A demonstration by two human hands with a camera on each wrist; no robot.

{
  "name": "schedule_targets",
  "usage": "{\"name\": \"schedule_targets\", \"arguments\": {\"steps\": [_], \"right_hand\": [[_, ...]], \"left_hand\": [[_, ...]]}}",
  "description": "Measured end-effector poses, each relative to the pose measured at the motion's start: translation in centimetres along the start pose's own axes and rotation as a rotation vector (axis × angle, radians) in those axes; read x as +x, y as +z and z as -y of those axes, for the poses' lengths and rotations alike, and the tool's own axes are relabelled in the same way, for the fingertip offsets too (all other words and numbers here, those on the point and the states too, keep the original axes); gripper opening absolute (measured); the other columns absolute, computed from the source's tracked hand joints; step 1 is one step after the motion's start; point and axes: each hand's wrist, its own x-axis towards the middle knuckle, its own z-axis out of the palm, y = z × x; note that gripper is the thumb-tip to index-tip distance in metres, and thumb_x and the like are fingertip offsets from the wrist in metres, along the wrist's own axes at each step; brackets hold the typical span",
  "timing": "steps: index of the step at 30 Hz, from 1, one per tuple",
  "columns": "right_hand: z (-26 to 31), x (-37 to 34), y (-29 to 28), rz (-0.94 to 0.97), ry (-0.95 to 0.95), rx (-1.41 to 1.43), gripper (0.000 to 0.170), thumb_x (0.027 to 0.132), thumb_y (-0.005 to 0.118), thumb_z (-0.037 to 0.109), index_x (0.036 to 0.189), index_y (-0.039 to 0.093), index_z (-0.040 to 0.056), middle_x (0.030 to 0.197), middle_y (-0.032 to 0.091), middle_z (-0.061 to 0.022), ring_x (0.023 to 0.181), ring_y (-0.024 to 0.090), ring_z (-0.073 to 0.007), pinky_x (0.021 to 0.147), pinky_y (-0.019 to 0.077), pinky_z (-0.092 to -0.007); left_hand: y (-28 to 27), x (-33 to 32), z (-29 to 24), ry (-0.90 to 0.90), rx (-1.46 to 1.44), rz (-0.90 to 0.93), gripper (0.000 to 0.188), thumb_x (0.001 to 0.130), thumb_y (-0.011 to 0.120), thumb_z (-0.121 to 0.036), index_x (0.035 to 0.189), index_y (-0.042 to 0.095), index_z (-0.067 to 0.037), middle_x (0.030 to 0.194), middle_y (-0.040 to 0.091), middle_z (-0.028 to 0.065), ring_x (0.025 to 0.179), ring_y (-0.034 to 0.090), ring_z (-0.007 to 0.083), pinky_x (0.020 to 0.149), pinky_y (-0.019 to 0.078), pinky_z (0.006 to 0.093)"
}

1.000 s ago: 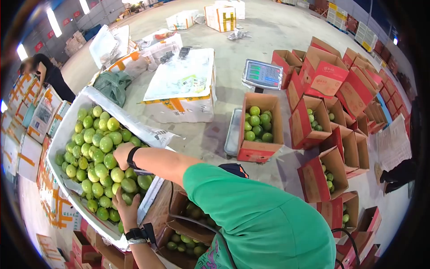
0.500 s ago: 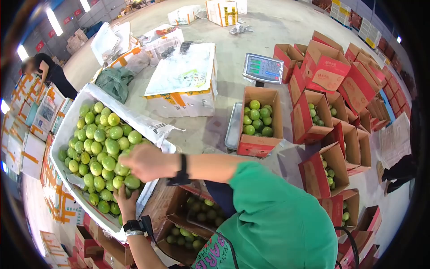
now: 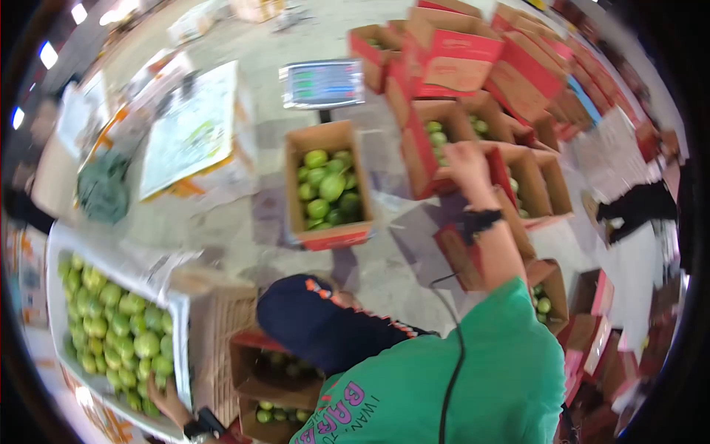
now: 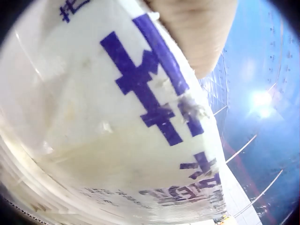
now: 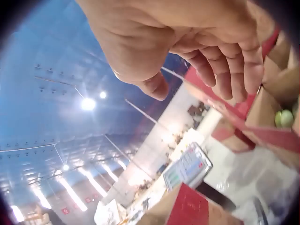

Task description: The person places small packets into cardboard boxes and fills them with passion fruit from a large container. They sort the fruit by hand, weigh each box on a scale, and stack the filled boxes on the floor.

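My right hand is over a red-and-brown carton that has round green fruits inside. In the right wrist view its fingers hang loosely bent, with nothing between them and the thumb. At the lower left, my left hand reaches over the rim of a white foam box. Its fingers rest against the green fruits heaped there. The left wrist view mostly shows the box's outer wall with purple lettering, and part of the hand; the fingertips are hidden there.
A carton of green fruits stands in front of a scale display. Several cartons crowd the right side. A closed foam box stands behind at left. Two cartons with fruits are below me. A dark cable crosses my front.
My right hand has left the foam box and swung right to the cartons. The head view has turned right. My left hand has stayed at the fruits in the foam box.
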Motion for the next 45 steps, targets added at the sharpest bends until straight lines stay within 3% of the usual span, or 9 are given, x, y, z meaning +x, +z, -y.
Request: {"name": "schedule_targets", "arguments": {"steps": [4, 12, 15, 17, 23, 25, 31, 36, 45], "right_hand": [[3.3, 0.3, 8.7, 0.573, 0.067, 0.129, 0.068, 0.072, 0.056, 0.065, 0.076, 0.063, -0.0024, 0.069, 0.061, -0.0118, 0.068, 0.062, -0.0217, 0.050, 0.0489, -0.0335], [3.2, 2.2, 16.9, 0.584, -0.910, -0.454, 0.014, 0.062, 0.058, 0.017, 0.064, 0.067, 0.0057, 0.060, 0.062, -0.0147, 0.060, 0.065, -0.0294, 0.058, 0.0531, -0.0390], [3.9, 0.2, 17.3, 0.589, -0.270, -0.132, 0.011, 0.058, 0.059, 0.013, 0.062, 0.066, 0.0051, 0.064, 0.063, -0.0185, 0.063, 0.065, -0.0304, 0.058, 0.0520, -0.0416], [4.3, 0.1, 15.2, 0.749, -0.794, -0.297, 0.019, 0.062, 0.055, 0.013, 0.066, 0.064, -0.0029, 0.068, 0.059, -0.0272, 0.066, 0.062, -0.0396, 0.062, 0.0512, -0.0441], [6.4, 0.6, -2.8, 0.898, 0.353, 0.724, 0.011, 0.073, 0.059, 0.009, 0.065, 0.058, 0.0022, 0.059, 0.054, -0.0024, 0.048, 0.054, -0.0135, 0.038, 0.0423, -0.0269], [4.8, 1.2, -8.1, 0.671, 0.323, 0.671, 0.011, 0.075, 0.059, 0.009, 0.072, 0.062, -0.0008, 0.064, 0.055, -0.0048, 0.054, 0.056, -0.0155, 0.046, 0.0456, -0.0306], [1.2, 4.3, -22.0, 0.069, 0.366, 1.061, 0.017, 0.075, 0.057, 0.007, 0.091, 0.059, 0.0020, 0.080, 0.060, -0.0095, 0.070, 0.060, -0.0188, 0.062, 0.0506, -0.0320], [-11.0, 14.6, -24.9, -0.030, -0.423, -0.693, 0.027, 0.076, 0.060, 0.009, 0.102, 0.060, 0.0029, 0.091, 0.060, -0.0205, 0.086, 0.057, -0.0358, 0.074, 0.0474, -0.0373], [-15.9, 30.6, -18.1, -0.077, 0.163, 0.599, 0.041, 0.088, 0.046, 0.012, 0.128, 0.045, 0.0029, 0.127, 0.044, -0.0174, 0.116, 0.045, -0.0267, 0.095, 0.0396, -0.0359]], "left_hand": [[-0.4, -1.8, -10.8, 0.396, 0.394, -0.481, 0.032, 0.083, 0.058, -0.021, 0.106, 0.059, 0.002, 0.102, 0.062, 0.0194, 0.095, 0.057, 0.0358, 0.087, 0.0447, 0.0420], [20.1, -1.7, -34.4, 0.327, -0.162, 0.558, 0.060, 0.072, 0.071, -0.037, 0.115, 0.055, 0.002, 0.093, 0.064, 0.0174, 0.087, 0.061, 0.0291, 0.077, 0.0470, 0.0361], [29.8, 0.9, -34.1, 0.265, -0.037, 0.802, 0.043, 0.072, 0.066, -0.033, 0.097, 0.063, 0.002, 0.086, 0.063, 0.0243, 0.089, 0.060, 0.0394, 0.076, 0.0471, 0.0419], [30.0, 0.9, -34.5, 0.432, -0.045, 0.734, 0.029, 0.073, 0.061, -0.024, 0.084, 0.064, 0.002, 0.079, 0.061, 0.0268, 0.085, 0.059, 0.0426, 0.075, 0.0467, 0.0452], [16.7, 1.2, -49.5, 0.889, 0.097, 0.909, 0.018, 0.067, 0.056, -0.014, 0.074, 0.064, 0.000, 0.073, 0.061, 0.0236, 0.075, 0.060, 0.0389, 0.064, 0.0472, 0.0445], [16.1, 1.3, -54.9, 1.499, 0.149, 0.456, 0.013, 0.064, 0.055, -0.014, 0.063, 0.064, -0.004, 0.063, 0.056, 0.0166, 0.063, 0.056, 0.0371, 0.057, 0.0452, 0.0462], [9.4, -3.9, -70.8, 1.269, -0.913, 0.371, 0.026, 0.086, 0.054, -0.025, 0.095, 0.063, -0.002, 0.078, 0.063, 0.0175, 0.061, 0.055, 0.0257, 0.058, 0.0435, 0.0343], [1.8, -1.4, -56.8, 1.233, -0.320, 0.290, 0.032, 0.084, 0.061, -0.026, 0.106, 0.061, -0.003, 0.091, 0.065, 0.0129, 0.070, 0.057, 0.0182, 0.064, 0.0449, 0.0313], [-8.3, -11.9, -9.2, -0.431, 0.202, 0.031, 0.027, 0.081, 0.058, -0.025, 0.093, 0.065, -0.003, 0.079, 0.065, 0.0167, 0.076, 0.064, 0.0278, 0.068, 0.0498, 0.0373]]}}
